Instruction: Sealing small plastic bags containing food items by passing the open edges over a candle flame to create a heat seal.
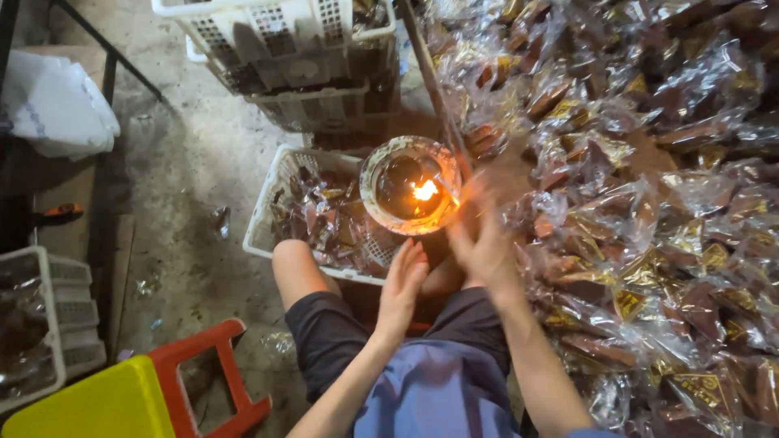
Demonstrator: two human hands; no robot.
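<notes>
Crinkly clear plastic everywhere: a heap of small wrapped brown packets [649, 203], glossy with gold-printed corners, spreads to the right of the right hand [480, 239] and runs right up against it. That hand is blurred, fingers loosely bent and lifted toward the rim of a round glass bowl [408, 185] with a small flame [425, 191] burning inside; whether it pinches a packet cannot be told. The left hand [403, 284] is flat, fingers straight and together, holding nothing, just below the bowl and beside the right wrist. Left of the bowl and above the bare knee [294, 264] sits a white latticed plastic basket [268, 212] half filled with more packets. Further white crates [284, 49] stack beyond it. The rough concrete floor [191, 170] opens out to the left of the left hand, edged by a yellow stool [97, 405] and a red one [203, 357].
</notes>
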